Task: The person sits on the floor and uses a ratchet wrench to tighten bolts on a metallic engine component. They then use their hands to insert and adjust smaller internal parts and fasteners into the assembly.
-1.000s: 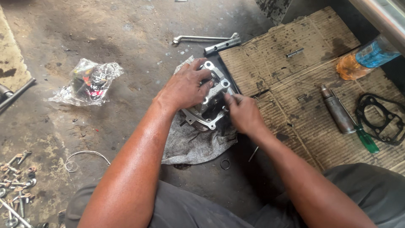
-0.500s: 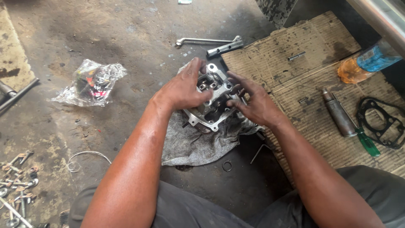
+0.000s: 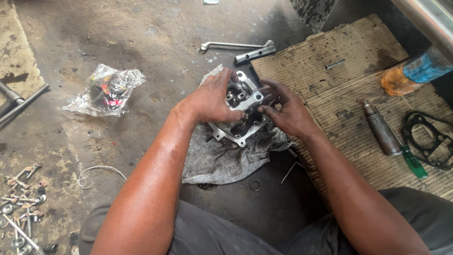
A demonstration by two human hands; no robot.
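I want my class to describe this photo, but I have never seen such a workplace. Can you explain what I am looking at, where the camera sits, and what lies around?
The camera sits on a person's head and looks down at their own two bare hands. The left hand and right hand together grip a grey metal engine part over a grey rag on a dirty concrete floor. To the right lies worn cardboard with a green-handled screwdriver, a metal cylinder and a black gasket. A bent metal wrench lies above, a crumpled plastic bag to the left, and loose bolts at the lower left.
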